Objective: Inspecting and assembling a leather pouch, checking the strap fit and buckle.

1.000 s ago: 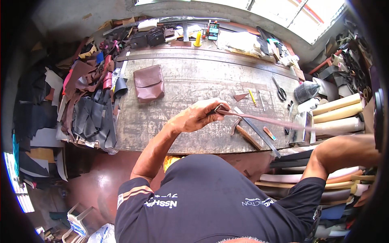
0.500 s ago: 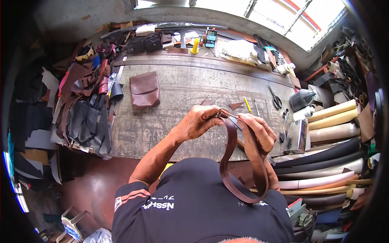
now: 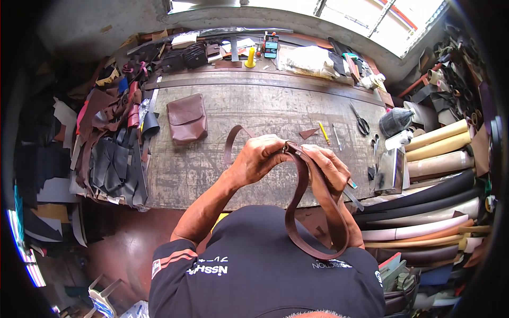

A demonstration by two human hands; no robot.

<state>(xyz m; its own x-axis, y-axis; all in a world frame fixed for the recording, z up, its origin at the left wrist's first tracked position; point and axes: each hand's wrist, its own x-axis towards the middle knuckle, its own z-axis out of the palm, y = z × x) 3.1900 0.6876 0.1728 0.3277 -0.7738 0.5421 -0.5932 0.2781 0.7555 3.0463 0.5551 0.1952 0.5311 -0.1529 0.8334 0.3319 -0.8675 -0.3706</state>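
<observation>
Both of my hands are raised over the near part of the workbench, working on a brown leather strap [image 3: 301, 185]. My left hand [image 3: 261, 159] pinches it beside a small metal buckle [image 3: 287, 149]. Just to the right, my right hand [image 3: 330, 168] grips the strap with curled fingers. Between the hands and my chest the strap hangs in a long loop. Another length of it curves over the bench, left of my left hand. A flat metal blade [image 3: 352, 199] shows beside my right wrist; whether I hold it cannot be told. A brown leather pouch [image 3: 187, 120] with a flap lies at left.
On the bench are a leather scrap [image 3: 309, 133], a yellow pencil [image 3: 324, 134], scissors [image 3: 361, 121] and a metal can [image 3: 390, 170]. Leather pieces [image 3: 110, 164] pile up at left. Rolled material [image 3: 437, 167] is stacked at right. A phone [image 3: 271, 46] stands at the back.
A length of the strap has come into view left of my left hand. My right hand has shifted slightly left and turned, and the buckle shows more plainly. The loop still hangs.
</observation>
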